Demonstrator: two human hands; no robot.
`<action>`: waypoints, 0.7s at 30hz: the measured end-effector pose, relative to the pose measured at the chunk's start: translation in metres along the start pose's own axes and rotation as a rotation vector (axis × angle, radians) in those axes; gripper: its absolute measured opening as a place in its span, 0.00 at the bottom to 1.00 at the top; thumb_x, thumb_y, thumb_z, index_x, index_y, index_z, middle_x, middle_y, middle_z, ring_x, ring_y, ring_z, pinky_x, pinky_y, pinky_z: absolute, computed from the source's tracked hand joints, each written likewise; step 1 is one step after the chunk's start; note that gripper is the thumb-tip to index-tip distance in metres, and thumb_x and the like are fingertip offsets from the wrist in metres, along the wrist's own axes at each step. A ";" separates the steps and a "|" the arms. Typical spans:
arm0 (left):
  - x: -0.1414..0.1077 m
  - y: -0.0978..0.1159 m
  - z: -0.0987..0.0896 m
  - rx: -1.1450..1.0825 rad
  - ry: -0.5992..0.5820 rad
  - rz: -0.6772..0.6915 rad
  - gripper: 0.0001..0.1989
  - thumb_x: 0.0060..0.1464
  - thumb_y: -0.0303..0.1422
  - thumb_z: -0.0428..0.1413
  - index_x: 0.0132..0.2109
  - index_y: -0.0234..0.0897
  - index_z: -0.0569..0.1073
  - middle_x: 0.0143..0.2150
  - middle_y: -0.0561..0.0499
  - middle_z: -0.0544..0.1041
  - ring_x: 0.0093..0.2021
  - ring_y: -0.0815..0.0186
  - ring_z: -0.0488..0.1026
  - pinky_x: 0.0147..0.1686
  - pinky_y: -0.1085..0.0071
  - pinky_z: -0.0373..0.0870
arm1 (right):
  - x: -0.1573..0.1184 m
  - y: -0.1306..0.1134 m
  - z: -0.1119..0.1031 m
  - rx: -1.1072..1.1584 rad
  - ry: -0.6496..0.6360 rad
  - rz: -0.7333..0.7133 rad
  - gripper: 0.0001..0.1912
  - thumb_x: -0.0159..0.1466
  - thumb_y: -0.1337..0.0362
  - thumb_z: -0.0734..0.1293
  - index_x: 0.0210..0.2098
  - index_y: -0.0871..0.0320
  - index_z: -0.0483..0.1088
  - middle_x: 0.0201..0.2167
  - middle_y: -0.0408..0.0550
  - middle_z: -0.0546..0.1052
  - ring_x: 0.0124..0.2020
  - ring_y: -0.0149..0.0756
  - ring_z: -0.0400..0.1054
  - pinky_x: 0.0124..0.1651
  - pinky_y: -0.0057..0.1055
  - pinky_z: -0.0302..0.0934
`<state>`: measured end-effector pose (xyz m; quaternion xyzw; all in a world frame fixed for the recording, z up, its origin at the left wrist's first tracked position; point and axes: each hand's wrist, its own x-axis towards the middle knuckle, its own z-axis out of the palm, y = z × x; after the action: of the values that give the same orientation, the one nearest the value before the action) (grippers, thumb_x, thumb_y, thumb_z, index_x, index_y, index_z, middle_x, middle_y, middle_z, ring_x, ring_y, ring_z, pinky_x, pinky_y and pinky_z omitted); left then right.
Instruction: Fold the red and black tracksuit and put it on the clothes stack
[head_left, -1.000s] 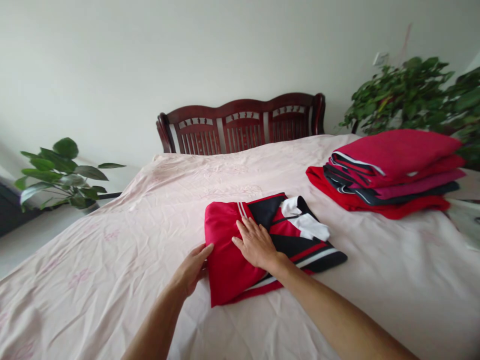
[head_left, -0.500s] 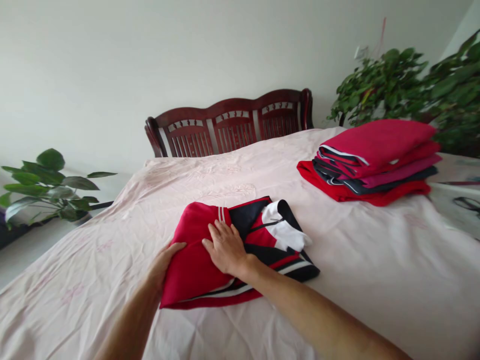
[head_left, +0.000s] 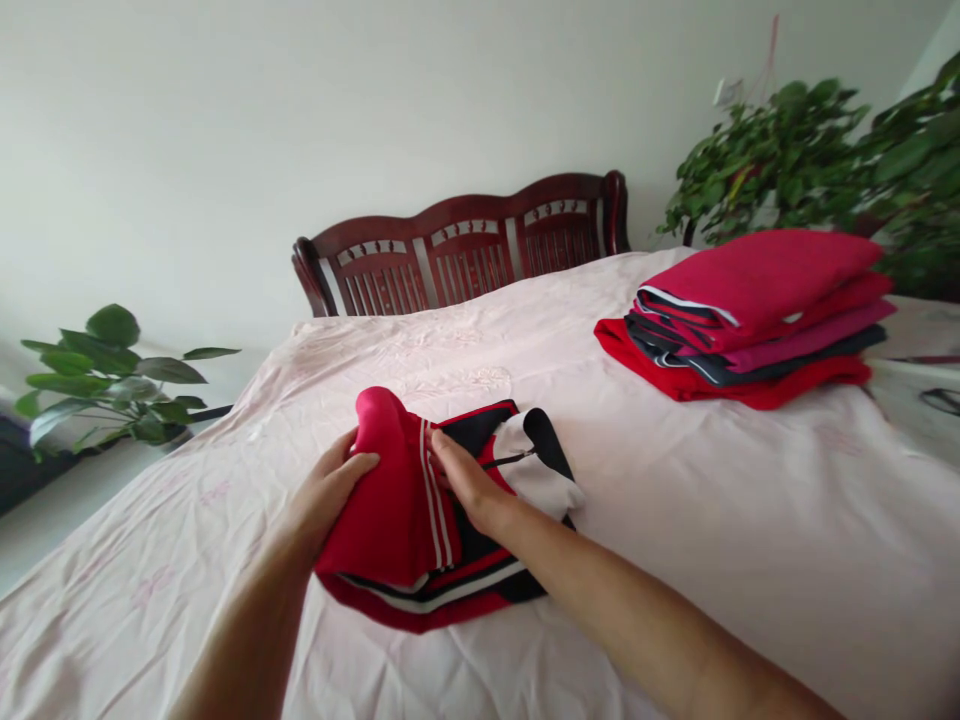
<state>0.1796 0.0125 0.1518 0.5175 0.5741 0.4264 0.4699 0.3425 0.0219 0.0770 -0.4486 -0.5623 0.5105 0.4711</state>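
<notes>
A red sports garment (head_left: 397, 530) with black panels, white stripes and a white patch lies partly folded on the bed. My left hand (head_left: 328, 492) grips its left side, where the red fabric rises in a rounded fold. My right hand (head_left: 469, 485) holds the fabric at the white stripes, with its fingertips pressed into the fold. The part of the garment beneath my hands is hidden.
A stack of folded red and dark garments (head_left: 750, 310) lies at the bed's far right. The pale pink bedsheet (head_left: 187, 570) is creased. A dark wooden headboard (head_left: 457, 250) stands at the back, between leafy potted plants (head_left: 112, 380) (head_left: 780, 165).
Both hands have moved from resting flat to gripping the garment. Its red part is lifted and folded inward, and the bundle looks narrower. The view has shifted slightly.
</notes>
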 end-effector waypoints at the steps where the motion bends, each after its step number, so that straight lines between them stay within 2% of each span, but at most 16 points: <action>1: -0.002 0.004 0.015 0.032 -0.032 0.057 0.28 0.51 0.31 0.59 0.61 0.39 0.70 0.35 0.52 0.80 0.32 0.64 0.77 0.33 0.72 0.74 | -0.003 -0.006 -0.014 0.074 -0.024 0.047 0.36 0.71 0.42 0.41 0.69 0.52 0.53 0.68 0.50 0.61 0.65 0.40 0.60 0.58 0.41 0.64; 3: -0.008 0.006 0.049 0.126 -0.096 0.150 0.33 0.52 0.32 0.58 0.66 0.36 0.63 0.34 0.52 0.77 0.28 0.66 0.73 0.30 0.72 0.70 | -0.007 -0.015 -0.046 0.192 -0.086 0.148 0.39 0.70 0.40 0.38 0.71 0.52 0.47 0.69 0.54 0.59 0.61 0.42 0.65 0.52 0.41 0.68; 5: -0.019 -0.002 0.085 0.270 -0.190 0.261 0.32 0.54 0.31 0.55 0.66 0.33 0.62 0.34 0.51 0.76 0.29 0.66 0.72 0.31 0.71 0.69 | -0.011 -0.018 -0.078 0.270 -0.101 0.216 0.40 0.69 0.39 0.38 0.71 0.54 0.44 0.69 0.58 0.59 0.57 0.43 0.69 0.48 0.41 0.70; 8: -0.044 -0.026 0.132 0.542 -0.420 0.468 0.26 0.53 0.30 0.55 0.61 0.39 0.70 0.43 0.46 0.78 0.39 0.60 0.75 0.40 0.66 0.71 | -0.016 -0.011 -0.119 0.327 -0.014 0.318 0.35 0.70 0.43 0.49 0.69 0.55 0.46 0.68 0.61 0.59 0.51 0.41 0.72 0.43 0.38 0.71; 11: -0.068 -0.046 0.156 0.660 -0.671 0.564 0.24 0.52 0.30 0.58 0.57 0.39 0.74 0.49 0.44 0.78 0.47 0.55 0.75 0.48 0.61 0.71 | -0.024 0.002 -0.139 0.268 0.068 0.366 0.28 0.68 0.52 0.61 0.64 0.54 0.55 0.64 0.61 0.64 0.46 0.38 0.74 0.38 0.31 0.70; 13: -0.078 -0.050 0.157 0.582 -0.748 0.595 0.23 0.54 0.28 0.56 0.57 0.40 0.74 0.48 0.46 0.78 0.49 0.58 0.74 0.52 0.64 0.71 | -0.027 0.008 -0.141 0.180 0.058 0.365 0.24 0.68 0.51 0.62 0.59 0.55 0.61 0.59 0.58 0.70 0.42 0.36 0.75 0.35 0.28 0.68; 15: -0.084 -0.047 0.147 0.535 -0.676 0.669 0.22 0.55 0.26 0.55 0.57 0.43 0.74 0.50 0.48 0.78 0.50 0.61 0.73 0.54 0.65 0.70 | -0.024 0.009 -0.136 0.061 0.015 0.353 0.23 0.68 0.49 0.60 0.56 0.55 0.65 0.54 0.55 0.74 0.39 0.36 0.75 0.33 0.27 0.67; 17: -0.085 -0.045 0.129 0.622 -0.503 0.759 0.24 0.54 0.26 0.57 0.58 0.45 0.73 0.54 0.48 0.75 0.55 0.58 0.70 0.58 0.59 0.67 | -0.015 0.009 -0.129 -0.054 0.022 0.351 0.24 0.67 0.48 0.61 0.57 0.55 0.65 0.52 0.55 0.75 0.39 0.38 0.74 0.34 0.29 0.67; 19: -0.085 -0.051 0.109 0.786 -0.290 0.819 0.32 0.50 0.26 0.60 0.62 0.46 0.69 0.62 0.45 0.68 0.63 0.50 0.62 0.62 0.49 0.61 | -0.003 0.008 -0.122 -0.127 0.077 0.381 0.27 0.66 0.47 0.63 0.58 0.55 0.64 0.53 0.56 0.75 0.41 0.41 0.74 0.36 0.33 0.68; 21: -0.083 -0.065 0.090 0.901 -0.131 0.803 0.41 0.46 0.22 0.60 0.67 0.46 0.61 0.68 0.42 0.60 0.68 0.47 0.54 0.64 0.44 0.57 | 0.009 0.008 -0.117 -0.136 0.107 0.417 0.27 0.64 0.46 0.64 0.55 0.56 0.67 0.50 0.57 0.76 0.42 0.42 0.73 0.37 0.36 0.69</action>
<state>0.2575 -0.0764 0.0791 0.8668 0.4278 0.2527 0.0414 0.4571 0.0489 0.0736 -0.6122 -0.4646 0.5336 0.3531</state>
